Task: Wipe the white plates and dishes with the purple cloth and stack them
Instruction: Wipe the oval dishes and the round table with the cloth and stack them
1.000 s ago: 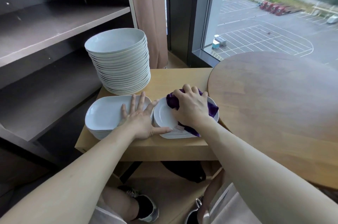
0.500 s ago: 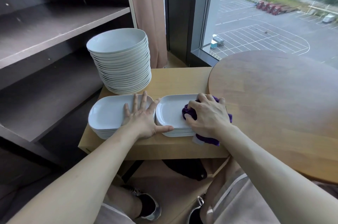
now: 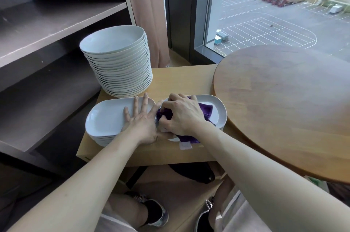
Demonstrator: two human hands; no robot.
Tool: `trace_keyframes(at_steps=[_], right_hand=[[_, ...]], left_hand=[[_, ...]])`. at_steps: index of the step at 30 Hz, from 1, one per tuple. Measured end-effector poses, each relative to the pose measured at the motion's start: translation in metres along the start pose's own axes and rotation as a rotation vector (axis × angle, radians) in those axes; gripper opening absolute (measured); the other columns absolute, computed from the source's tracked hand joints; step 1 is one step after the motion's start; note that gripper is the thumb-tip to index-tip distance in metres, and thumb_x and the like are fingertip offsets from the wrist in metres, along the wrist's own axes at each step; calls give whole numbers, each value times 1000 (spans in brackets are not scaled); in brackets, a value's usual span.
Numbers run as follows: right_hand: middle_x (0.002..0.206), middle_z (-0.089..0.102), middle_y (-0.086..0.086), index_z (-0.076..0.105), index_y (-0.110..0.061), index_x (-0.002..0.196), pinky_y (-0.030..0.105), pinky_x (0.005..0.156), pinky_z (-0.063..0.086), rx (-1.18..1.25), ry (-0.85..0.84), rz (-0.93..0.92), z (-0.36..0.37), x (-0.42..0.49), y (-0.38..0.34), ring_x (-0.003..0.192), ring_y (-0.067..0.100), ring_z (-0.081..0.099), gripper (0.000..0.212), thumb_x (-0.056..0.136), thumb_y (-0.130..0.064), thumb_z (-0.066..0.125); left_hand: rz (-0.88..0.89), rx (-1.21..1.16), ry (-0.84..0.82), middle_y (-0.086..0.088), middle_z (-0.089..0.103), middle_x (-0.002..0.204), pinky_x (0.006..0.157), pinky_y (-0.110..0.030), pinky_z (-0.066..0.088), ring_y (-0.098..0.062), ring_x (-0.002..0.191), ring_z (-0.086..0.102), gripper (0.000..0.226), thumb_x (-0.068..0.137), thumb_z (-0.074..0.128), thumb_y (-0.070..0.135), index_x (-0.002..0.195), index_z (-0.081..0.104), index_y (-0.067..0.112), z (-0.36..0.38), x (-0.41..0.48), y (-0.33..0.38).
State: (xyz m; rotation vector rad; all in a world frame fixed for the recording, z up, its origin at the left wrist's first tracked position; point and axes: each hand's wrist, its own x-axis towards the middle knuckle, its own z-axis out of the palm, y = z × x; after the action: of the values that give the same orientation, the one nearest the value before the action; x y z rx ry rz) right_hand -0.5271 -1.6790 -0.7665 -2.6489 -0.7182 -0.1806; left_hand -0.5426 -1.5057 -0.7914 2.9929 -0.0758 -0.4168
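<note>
On the counter [image 3: 180,78], the right grip [image 3: 184,116] clutches the purple cloth [image 3: 205,111], pressing it onto the right white dish [image 3: 222,111]. Beside it, the left grip [image 3: 141,120] rests released, fingers spread flat, on the left dish stack [image 3: 106,118].

lit by soft daylight from the window [image 3: 274,23] at upper right, a little washed out outside. dim and grey across the shelves [image 3: 56,23] on the left. cool bluish cast on the white plates [image 3: 117,65], faint sheen on the round table [image 3: 284,103]. straight lines bowed toward the edges by the wide lens; smeared far view at top right
</note>
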Motion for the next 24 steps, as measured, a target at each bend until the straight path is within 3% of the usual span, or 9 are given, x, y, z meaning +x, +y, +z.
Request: trace_keyframes(at_steps=[5, 10, 14, 20, 24], right_hand=[[98, 58, -7, 72, -32, 99, 43, 86, 39, -62, 68, 20, 5, 10, 6, 93, 17, 52, 35, 88, -55, 47], [101, 58, -4, 72, -30, 99, 42, 84, 36, -128, 90, 75, 1, 12, 23, 95, 21, 54, 39, 89, -56, 45], [100, 53, -4, 70, -33, 101, 43, 84, 34, -161, -5, 136, -21, 10, 49, 99, 21, 52, 33, 89, -54, 48], [92, 47, -6, 59, -33, 85, 40, 78, 23, -250, -57, 159, -41, -20, 67, 93, 21, 50, 21, 88, -51, 49], [92, 50, -11, 67, -33, 85, 40, 82, 27, -196, -37, 159, -39, -37, 65, 92, 16, 50, 29, 83, -54, 47]], left_hand=[[-16, -64, 33, 2, -36, 164, 119, -66, -10, -30, 149, -36, 130, 40, 42, 108, 150, -2, 55, 0, -2, 3], [-47, -50, 30, 3, -37, 164, 119, -63, -13, -27, 148, -40, 134, 38, 38, 112, 152, -8, 58, -3, -6, 5], [-51, -27, 15, 3, -40, 162, 119, -62, -14, -26, 146, -42, 132, 43, 40, 111, 153, -11, 58, -4, -7, 6], [-50, -15, 18, 2, -41, 162, 119, -62, -13, -28, 147, -40, 133, 43, 40, 111, 153, -11, 57, -4, -7, 6], [-51, -17, 24, 2, -40, 162, 118, -62, -13, -28, 148, -40, 134, 41, 39, 111, 153, -11, 57, -4, -6, 6]])
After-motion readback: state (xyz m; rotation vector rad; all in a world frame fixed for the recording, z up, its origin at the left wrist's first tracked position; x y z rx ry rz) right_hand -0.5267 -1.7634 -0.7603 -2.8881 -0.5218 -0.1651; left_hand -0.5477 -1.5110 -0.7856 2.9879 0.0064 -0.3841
